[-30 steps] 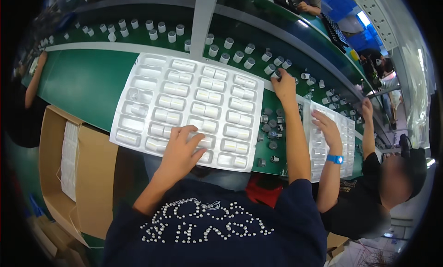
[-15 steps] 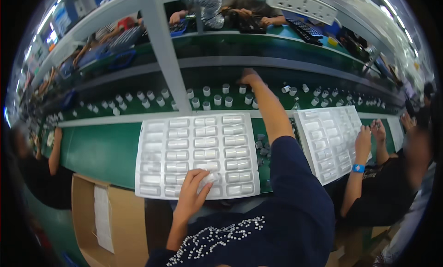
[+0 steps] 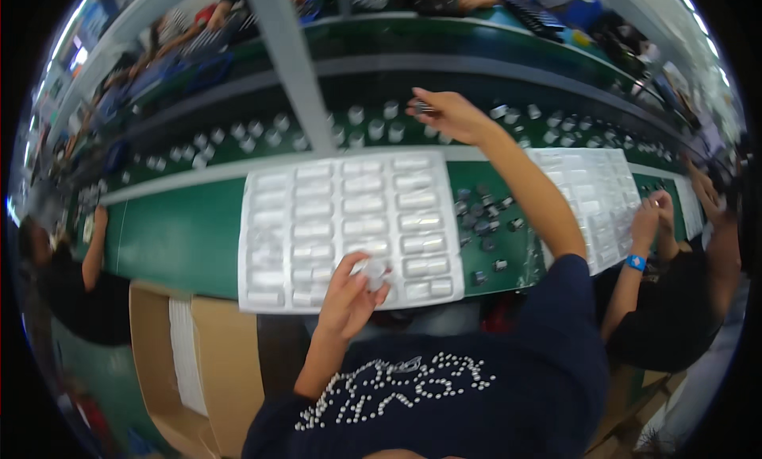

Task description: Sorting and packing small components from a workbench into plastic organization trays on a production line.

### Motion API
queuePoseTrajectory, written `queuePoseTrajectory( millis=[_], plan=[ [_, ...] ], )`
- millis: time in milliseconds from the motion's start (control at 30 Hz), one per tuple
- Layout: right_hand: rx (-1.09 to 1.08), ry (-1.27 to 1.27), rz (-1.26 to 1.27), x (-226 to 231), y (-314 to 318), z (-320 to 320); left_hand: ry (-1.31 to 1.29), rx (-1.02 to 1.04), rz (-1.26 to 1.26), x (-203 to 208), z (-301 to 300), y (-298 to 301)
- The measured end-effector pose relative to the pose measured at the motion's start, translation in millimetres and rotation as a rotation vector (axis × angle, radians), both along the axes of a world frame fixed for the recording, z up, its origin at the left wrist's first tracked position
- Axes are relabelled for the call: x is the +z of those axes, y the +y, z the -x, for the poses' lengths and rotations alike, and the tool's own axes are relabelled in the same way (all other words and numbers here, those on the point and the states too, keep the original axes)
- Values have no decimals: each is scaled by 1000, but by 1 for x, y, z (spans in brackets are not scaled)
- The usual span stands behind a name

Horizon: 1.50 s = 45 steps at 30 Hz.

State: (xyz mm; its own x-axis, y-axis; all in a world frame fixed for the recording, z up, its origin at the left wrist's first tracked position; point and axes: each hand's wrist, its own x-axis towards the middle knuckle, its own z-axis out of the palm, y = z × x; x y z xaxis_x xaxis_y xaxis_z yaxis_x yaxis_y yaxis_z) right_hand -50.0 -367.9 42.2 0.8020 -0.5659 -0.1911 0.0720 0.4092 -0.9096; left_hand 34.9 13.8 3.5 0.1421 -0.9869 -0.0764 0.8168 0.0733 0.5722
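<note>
1. Head view, direction and axis: the left hand [image 3: 349,298] holds a translucent piece [image 3: 375,274] just above the lower middle of a white tray [image 3: 337,190]; a rounded, pale part of it faces up, but blur hides its long axis. The right hand [image 3: 456,117], fingers pinched and pointing left, grips a small dark-and-pale part [image 3: 426,108] above the green strip [image 3: 413,135] behind the bench [image 3: 175,229] — which way that part points, I cannot tell. White cylinders [image 3: 365,204] in the tray lie on their sides, long axes running left to right, while the pale cylinders [image 3: 376,129] on the strip mostly stand upright.

2. Head view, against half a second ago: the left hand has turned, its fingers now curled up around the translucent piece instead of reaching down over it. The right hand, a smear before, now shows its grip and what it holds. The view has shifted too, so more dark metal parts [image 3: 479,210] show on the bench beside the tray.

3. Head view, materials and shapes: the tray looks like thin, glossy moulded plastic with rounded oblong cells in columns. The bench top is smooth green; the open box [image 3: 228,364] below is plain brown cardboard.
</note>
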Motion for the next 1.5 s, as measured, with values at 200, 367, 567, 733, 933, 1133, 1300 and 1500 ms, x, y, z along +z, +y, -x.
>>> queuePoseTrajectory(
  millis=[200,367,567,733,933,1133,1300,1500],
  plan=[
    [190,156,74,45,115,45,140,-39,-44,11,-1,-5],
    [342,112,-176,48,172,36,197,3,-50,10,-4,7],
    [357,53,-139,46,198,29,-17,35,-33,24,-5,24],
    [295,-19,133,45,214,29,8,-55,18,17,-10,32],
    [75,-205,499,29,251,49,-55,187,-9,28,-2,31],
    [150,-131,881,26,260,50,-36,201,-11,17,2,20],
    [11,-182,929,11,263,48,11,187,35,16,8,11],
    [-2,-59,1114,5,266,51,-51,264,55,16,25,-1]
  ],
)
